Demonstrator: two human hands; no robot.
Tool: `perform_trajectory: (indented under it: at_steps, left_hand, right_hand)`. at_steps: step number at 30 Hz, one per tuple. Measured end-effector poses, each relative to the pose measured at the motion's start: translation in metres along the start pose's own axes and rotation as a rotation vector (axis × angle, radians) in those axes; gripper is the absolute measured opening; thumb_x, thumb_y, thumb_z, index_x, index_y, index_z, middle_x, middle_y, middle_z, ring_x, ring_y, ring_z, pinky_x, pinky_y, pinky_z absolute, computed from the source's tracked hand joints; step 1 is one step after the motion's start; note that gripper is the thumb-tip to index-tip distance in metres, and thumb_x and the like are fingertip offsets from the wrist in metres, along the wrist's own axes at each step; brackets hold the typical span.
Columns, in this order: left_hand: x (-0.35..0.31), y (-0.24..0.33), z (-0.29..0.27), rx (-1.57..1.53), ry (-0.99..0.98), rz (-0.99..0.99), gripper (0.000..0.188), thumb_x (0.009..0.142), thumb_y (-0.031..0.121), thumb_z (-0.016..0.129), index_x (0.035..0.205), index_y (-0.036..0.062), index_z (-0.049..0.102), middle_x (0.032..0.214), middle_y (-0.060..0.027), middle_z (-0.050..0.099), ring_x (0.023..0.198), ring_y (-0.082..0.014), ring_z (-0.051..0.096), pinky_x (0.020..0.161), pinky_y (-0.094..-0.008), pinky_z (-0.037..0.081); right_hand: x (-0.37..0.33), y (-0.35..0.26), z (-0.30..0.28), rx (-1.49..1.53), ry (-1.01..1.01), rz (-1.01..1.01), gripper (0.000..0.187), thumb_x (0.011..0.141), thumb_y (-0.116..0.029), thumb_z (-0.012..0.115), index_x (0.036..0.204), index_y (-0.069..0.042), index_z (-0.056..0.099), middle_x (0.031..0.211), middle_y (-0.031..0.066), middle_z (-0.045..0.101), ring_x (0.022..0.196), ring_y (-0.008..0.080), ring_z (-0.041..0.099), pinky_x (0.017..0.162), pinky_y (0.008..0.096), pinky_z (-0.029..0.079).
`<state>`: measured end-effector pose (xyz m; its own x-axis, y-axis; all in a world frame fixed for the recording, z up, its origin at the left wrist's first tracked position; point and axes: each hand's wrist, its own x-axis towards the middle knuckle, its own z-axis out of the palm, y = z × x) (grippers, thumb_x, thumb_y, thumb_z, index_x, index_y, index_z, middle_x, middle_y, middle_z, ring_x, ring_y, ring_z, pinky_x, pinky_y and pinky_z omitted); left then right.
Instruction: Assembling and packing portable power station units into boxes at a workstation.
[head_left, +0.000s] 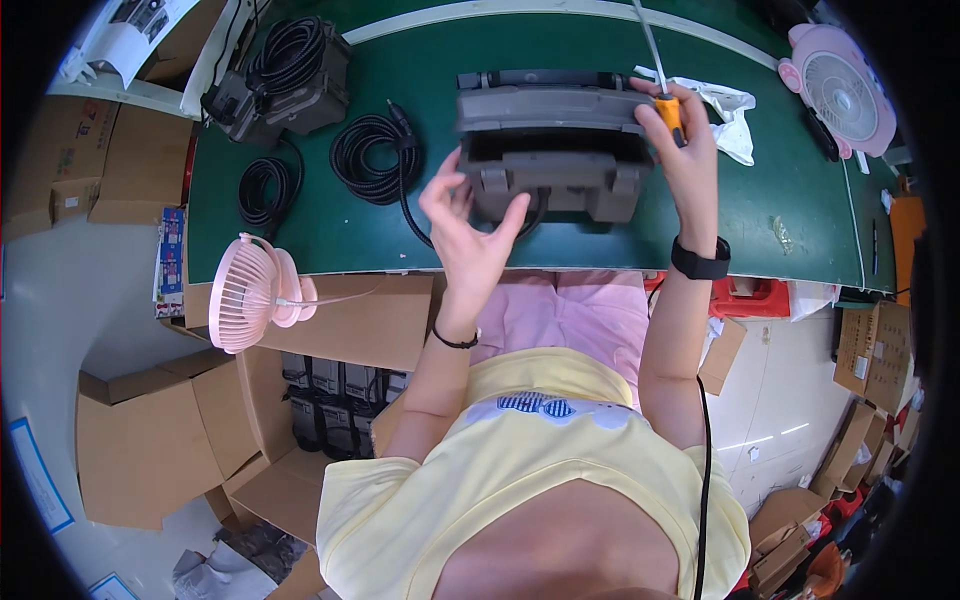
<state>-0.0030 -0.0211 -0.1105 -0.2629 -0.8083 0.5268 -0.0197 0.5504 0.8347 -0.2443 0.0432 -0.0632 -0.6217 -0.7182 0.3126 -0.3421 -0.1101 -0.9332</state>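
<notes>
Between our two grips (470,228) (692,152) we count one dark grey case (570,172), and around it one orange-handled screwdriver (668,112), three coils of black cable (350,165) (247,192) (285,60), two pink fans (243,295) (842,92), one crumpled piece of white wrapping (733,112), one green tabletop (785,190), one broad black wristband (700,263) and one thin dark bracelet (456,343).

We've got our left hand (472,238) at the near-left corner of a dark grey case (560,175), lid ajar; our right (688,140) has an orange-handled screwdriver (668,108) beside it.
</notes>
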Motion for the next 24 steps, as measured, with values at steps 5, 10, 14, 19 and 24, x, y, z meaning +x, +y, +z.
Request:
perform_trajectory:
  at_steps: [5,10,14,19,24]
  left_hand:
    - [0.016,0.007,-0.005,0.115,-0.062,-0.147,0.054,0.078,0.011,0.085,0.119,0.0069,0.050,0.145,-0.0192,0.040,0.120,-0.0331,0.056,0.099,-0.0424,0.050]
    - [0.016,0.011,-0.007,0.136,-0.067,-0.080,0.052,0.077,0.011,0.083,0.118,0.0077,0.051,0.149,-0.0184,0.031,0.129,-0.0336,0.048,0.101,-0.0431,0.047]
    - [0.015,0.015,-0.001,0.121,-0.082,-0.043,0.049,0.076,0.005,0.079,0.118,0.0086,0.054,0.149,-0.0183,0.032,0.131,-0.0339,0.047,0.105,-0.0434,0.044]
    - [0.021,0.020,-0.002,0.212,-0.072,0.030,0.054,0.074,0.000,0.076,0.123,0.0109,0.055,0.150,-0.0182,0.032,0.134,-0.0342,0.046,0.108,-0.0435,0.042]
    - [0.027,0.014,-0.004,-0.041,-0.092,-0.023,0.057,0.077,0.005,0.077,0.129,0.0124,0.054,0.149,-0.0191,0.035,0.133,-0.0350,0.046,0.107,-0.0440,0.043]
  right_hand:
    - [-0.003,0.016,0.006,0.068,-0.010,0.164,0.046,0.088,-0.040,0.075,0.119,-0.010,0.059,0.115,0.0003,0.072,0.086,0.0043,0.059,0.059,0.0177,0.044]
    - [-0.009,0.011,0.004,0.091,-0.019,0.155,0.045,0.088,-0.038,0.076,0.119,-0.010,0.058,0.120,-0.0008,0.072,0.086,0.0039,0.059,0.059,0.0183,0.045]
    - [-0.013,0.007,0.007,0.114,-0.003,0.186,0.043,0.088,-0.036,0.075,0.118,-0.010,0.058,0.122,-0.0001,0.071,0.087,0.0039,0.060,0.059,0.0183,0.045]
    - [-0.013,0.007,0.007,0.112,-0.006,0.186,0.043,0.088,-0.036,0.075,0.118,-0.009,0.058,0.122,0.0001,0.072,0.087,0.0040,0.060,0.059,0.0182,0.046]
    - [-0.011,0.010,0.010,0.114,0.013,0.155,0.043,0.089,-0.035,0.076,0.118,-0.009,0.058,0.120,-0.0001,0.072,0.085,0.0031,0.060,0.059,0.0177,0.045]
